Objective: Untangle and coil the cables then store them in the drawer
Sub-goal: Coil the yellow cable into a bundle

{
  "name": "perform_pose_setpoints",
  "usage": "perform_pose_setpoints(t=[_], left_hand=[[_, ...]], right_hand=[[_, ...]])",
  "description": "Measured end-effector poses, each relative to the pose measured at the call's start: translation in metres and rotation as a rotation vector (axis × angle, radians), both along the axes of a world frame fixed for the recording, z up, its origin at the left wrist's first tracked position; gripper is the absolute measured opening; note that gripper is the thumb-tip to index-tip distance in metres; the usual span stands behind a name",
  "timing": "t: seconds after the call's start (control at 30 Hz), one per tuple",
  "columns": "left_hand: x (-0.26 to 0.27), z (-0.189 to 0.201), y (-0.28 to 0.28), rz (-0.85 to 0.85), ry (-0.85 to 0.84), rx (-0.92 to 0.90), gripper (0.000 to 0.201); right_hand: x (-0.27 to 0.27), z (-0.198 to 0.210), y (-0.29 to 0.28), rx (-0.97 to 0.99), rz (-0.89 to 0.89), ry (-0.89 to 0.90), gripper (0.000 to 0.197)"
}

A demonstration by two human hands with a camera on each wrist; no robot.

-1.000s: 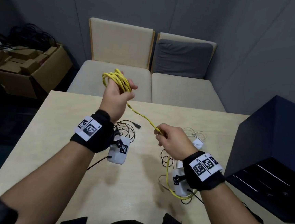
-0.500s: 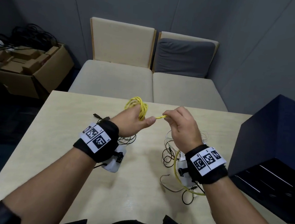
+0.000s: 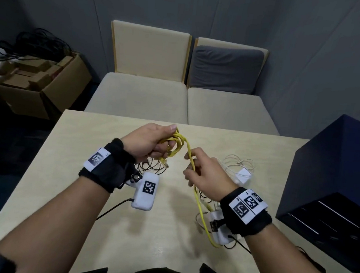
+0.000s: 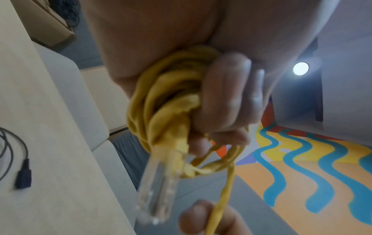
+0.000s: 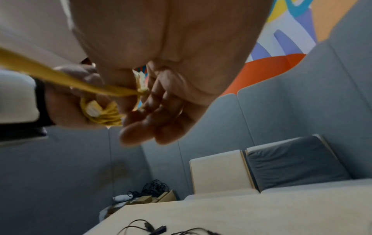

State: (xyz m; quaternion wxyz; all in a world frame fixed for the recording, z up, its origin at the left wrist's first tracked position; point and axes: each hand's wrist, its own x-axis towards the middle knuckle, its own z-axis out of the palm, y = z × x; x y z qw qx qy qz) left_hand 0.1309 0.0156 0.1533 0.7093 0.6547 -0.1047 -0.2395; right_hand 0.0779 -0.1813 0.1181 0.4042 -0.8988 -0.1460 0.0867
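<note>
A yellow network cable (image 3: 177, 146) is wound in several loops round the fingers of my left hand (image 3: 150, 142), which grips the bundle (image 4: 161, 101) above the table; its clear plug (image 4: 155, 187) hangs below the fingers. My right hand (image 3: 204, 173) pinches the loose strand (image 5: 60, 77) of the same cable just right of the coil, and the tail (image 3: 202, 216) runs down past my right wrist to the table. A black cable (image 3: 150, 166) lies under my left hand. A white cable with a charger (image 3: 240, 170) lies to the right.
The dark blue drawer cabinet (image 3: 341, 172) stands at the table's right edge, its drawer (image 3: 333, 219) pulled out. Thin cables (image 3: 203, 203) lie tangled under my right wrist. Beyond the pale table (image 3: 84, 171) are a beige sofa (image 3: 145, 98) and a cardboard box (image 3: 49, 81) on the left.
My left hand dropped from above the sofa edge to just over the table and turned palm-in. My right hand came up to the coil, then slid back down the strand.
</note>
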Motion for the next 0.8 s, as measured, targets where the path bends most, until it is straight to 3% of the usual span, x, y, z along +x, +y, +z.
perform_pose_setpoints(t=[0.13, 0.2, 0.27, 0.47, 0.6, 0.7, 0.8], left_hand=[[0.006, -0.006, 0.000, 0.141, 0.045, -0.033, 0.044], [0.011, -0.006, 0.003, 0.267, 0.050, -0.047, 0.042], [0.017, -0.006, 0.008, 0.411, 0.034, -0.025, 0.042], [0.020, -0.010, 0.009, 0.660, -0.078, 0.078, 0.042], [0.008, -0.010, -0.006, 0.472, -0.205, 0.122, 0.040], [0.007, -0.006, -0.009, 0.451, -0.142, -0.004, 0.040], [0.010, -0.006, -0.008, 0.419, -0.078, -0.016, 0.044]], right_hand=[[-0.010, 0.004, 0.005, 0.165, 0.007, 0.139, 0.050], [-0.014, 0.004, 0.003, 0.232, -0.004, 0.190, 0.069], [-0.018, 0.004, 0.000, 0.237, 0.014, 0.213, 0.075], [-0.018, 0.007, 0.004, 0.367, 0.037, 0.211, 0.042], [-0.011, 0.002, 0.007, 0.354, 0.061, 0.171, 0.020], [-0.009, 0.000, 0.007, 0.304, 0.063, 0.155, 0.018], [-0.010, -0.001, 0.009, 0.273, 0.065, 0.093, 0.015]])
